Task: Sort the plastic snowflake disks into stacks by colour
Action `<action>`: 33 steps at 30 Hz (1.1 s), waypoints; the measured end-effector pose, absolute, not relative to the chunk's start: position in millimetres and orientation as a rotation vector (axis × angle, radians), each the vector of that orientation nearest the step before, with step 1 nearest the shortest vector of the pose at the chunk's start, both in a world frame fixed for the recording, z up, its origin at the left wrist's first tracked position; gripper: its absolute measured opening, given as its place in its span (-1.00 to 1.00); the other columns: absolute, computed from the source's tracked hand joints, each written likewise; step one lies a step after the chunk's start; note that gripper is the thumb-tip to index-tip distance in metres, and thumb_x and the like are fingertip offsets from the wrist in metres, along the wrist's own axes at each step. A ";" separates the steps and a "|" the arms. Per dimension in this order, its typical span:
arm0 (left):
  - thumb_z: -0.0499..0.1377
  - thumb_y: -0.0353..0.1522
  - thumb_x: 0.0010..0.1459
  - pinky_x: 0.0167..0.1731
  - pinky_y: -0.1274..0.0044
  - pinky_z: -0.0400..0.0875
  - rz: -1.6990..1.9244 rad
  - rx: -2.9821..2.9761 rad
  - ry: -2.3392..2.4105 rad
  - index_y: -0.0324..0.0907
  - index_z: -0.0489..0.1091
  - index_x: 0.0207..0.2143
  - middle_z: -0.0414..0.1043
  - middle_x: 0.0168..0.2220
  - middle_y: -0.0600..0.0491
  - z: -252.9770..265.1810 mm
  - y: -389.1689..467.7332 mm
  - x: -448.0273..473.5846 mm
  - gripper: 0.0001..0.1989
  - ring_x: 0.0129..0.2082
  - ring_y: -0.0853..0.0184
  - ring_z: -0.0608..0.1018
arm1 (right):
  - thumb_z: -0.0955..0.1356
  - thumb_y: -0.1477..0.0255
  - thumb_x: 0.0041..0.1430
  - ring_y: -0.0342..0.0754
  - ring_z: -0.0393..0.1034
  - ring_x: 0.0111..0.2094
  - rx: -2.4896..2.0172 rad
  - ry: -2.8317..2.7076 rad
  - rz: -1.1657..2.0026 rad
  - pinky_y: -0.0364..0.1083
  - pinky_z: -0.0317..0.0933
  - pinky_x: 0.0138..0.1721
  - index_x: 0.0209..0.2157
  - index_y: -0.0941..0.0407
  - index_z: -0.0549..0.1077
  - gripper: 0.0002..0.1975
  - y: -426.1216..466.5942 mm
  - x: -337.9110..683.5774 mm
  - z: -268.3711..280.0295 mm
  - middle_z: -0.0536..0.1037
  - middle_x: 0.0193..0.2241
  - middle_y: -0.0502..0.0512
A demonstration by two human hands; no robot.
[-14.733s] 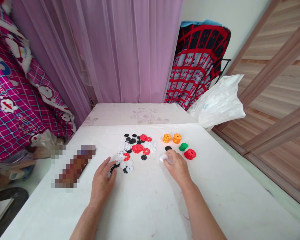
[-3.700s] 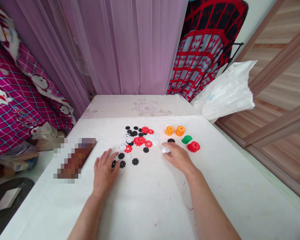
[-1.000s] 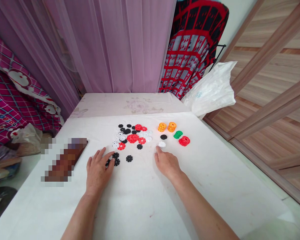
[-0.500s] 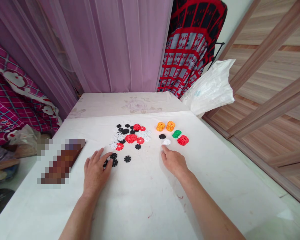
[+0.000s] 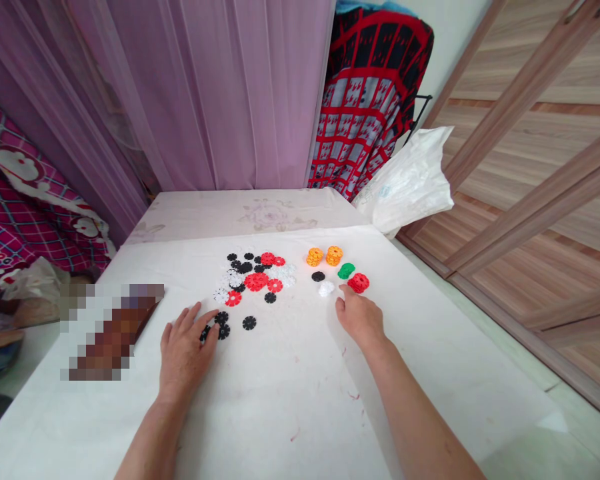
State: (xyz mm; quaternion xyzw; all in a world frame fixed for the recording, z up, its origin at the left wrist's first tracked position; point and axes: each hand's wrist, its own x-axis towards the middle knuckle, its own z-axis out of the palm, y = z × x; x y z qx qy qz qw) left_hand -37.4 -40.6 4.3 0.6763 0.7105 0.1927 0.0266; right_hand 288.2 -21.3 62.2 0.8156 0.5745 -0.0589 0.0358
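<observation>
My left hand lies on the white cloth with its fingers spread. Several black notched plastic discs are at its thumb and index finger, and a lone black disc lies to their right. My right hand is low over the cloth, index finger stretched forward and nothing visible in it; its other fingers are partly hidden. The fingertip is between the white discs and a stack of red discs. Just beyond are a black disc and green discs.
A mixed spread of red discs, black and white ones covers the table's middle. Two orange stacks stand farther back. A blurred-out brown object lies at left. A white plastic bag hangs by the far right corner, near wooden doors.
My right hand has moved right, from the white discs towards the red stack. My left hand stays by the black discs. The whole view has shifted slightly.
</observation>
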 end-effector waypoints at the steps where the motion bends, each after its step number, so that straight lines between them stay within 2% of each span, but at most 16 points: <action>1: -0.06 -0.20 0.29 0.24 0.10 0.03 0.597 2.090 2.194 -0.01 0.45 0.03 0.27 0.25 -0.05 4.2 -40.6 -37.5 -0.61 0.28 0.09 0.25 | 0.12 0.37 0.31 0.11 0.49 -0.15 2.482 1.778 -0.177 -0.02 0.25 -0.22 0.22 0.11 0.25 -0.52 -19.7 285.7 61.9 0.58 -0.16 0.28; 9: -0.05 -0.21 0.28 0.24 0.11 0.02 0.589 2.077 2.201 0.00 0.45 0.02 0.27 0.25 -0.03 3.5 -41.5 -36.4 -0.62 0.28 0.11 0.24 | 0.15 0.37 0.31 0.10 0.51 -0.18 2.500 1.799 -0.138 -0.01 0.27 -0.21 0.17 0.13 0.31 -0.56 -23.8 282.0 69.5 0.59 -0.21 0.29; 12: -0.05 -0.22 0.28 0.25 0.12 0.02 0.592 2.063 2.192 0.00 0.45 0.01 0.28 0.25 -0.01 4.1 -41.6 -35.0 -0.62 0.29 0.12 0.24 | 0.15 0.37 0.31 0.06 0.50 -0.19 2.527 1.977 -0.142 -0.03 0.27 -0.18 0.14 0.10 0.34 -0.58 -21.2 267.0 73.7 0.60 -0.24 0.21; 14: -0.05 -0.23 0.28 0.25 0.12 0.03 0.595 2.058 2.177 0.00 0.45 0.02 0.28 0.24 0.00 4.3 -41.6 -34.5 -0.62 0.28 0.12 0.25 | 0.15 0.37 0.32 0.02 0.48 -0.13 2.422 2.274 -0.207 -0.06 0.26 -0.11 0.11 0.06 0.38 -0.60 -11.0 245.0 71.3 0.59 -0.16 0.17; 17: -0.04 -0.24 0.27 0.25 0.11 0.03 0.605 2.054 2.159 -0.01 0.45 0.02 0.31 0.23 0.01 4.5 -41.6 -34.9 -0.62 0.28 0.10 0.26 | 0.17 0.33 0.33 0.00 0.33 0.08 2.083 2.706 -0.294 -0.06 0.16 0.07 0.12 0.04 0.39 -0.60 16.9 202.7 58.4 0.46 0.09 0.16; 20: -0.02 -0.25 0.26 0.24 0.09 0.04 0.626 2.063 2.135 -0.01 0.45 0.02 0.34 0.21 0.02 4.7 -41.6 -35.9 -0.63 0.27 0.09 0.27 | 0.21 0.25 0.31 0.10 0.06 0.27 1.980 2.777 -0.291 0.12 -0.03 0.22 0.19 0.03 0.32 -0.54 44.9 165.1 40.8 0.23 0.27 0.19; 23: -0.01 -0.26 0.26 0.23 0.07 0.05 0.644 2.084 2.104 0.00 0.45 0.01 0.37 0.19 0.03 4.4 -41.4 -37.1 -0.65 0.26 0.08 0.28 | 0.20 0.20 0.32 0.15 -0.04 0.31 1.896 2.817 -0.350 0.26 -0.24 0.26 0.19 0.02 0.32 -0.54 51.7 143.4 27.7 0.19 0.30 0.19; 28: -0.02 -0.26 0.27 0.22 0.07 0.08 0.694 2.104 2.095 0.00 0.43 0.04 0.36 0.19 0.00 0.0 -42.5 -37.6 -0.64 0.24 0.10 0.31 | 0.20 0.26 0.33 0.06 0.05 0.27 1.699 3.026 -0.403 0.21 -0.24 0.27 0.14 -0.04 0.34 -0.61 15.7 149.6 20.5 0.30 0.23 0.07; 33: -0.01 -0.17 0.27 0.24 0.06 0.00 0.640 2.116 2.101 -0.11 0.28 0.20 0.16 0.30 -0.14 -2.9 -33.5 -28.7 -0.51 0.30 0.06 0.21 | 0.16 0.37 0.34 -0.02 0.18 0.19 1.842 3.126 -0.347 0.07 -0.18 0.29 0.04 0.05 0.43 -0.65 -7.9 175.1 11.6 0.42 0.13 0.10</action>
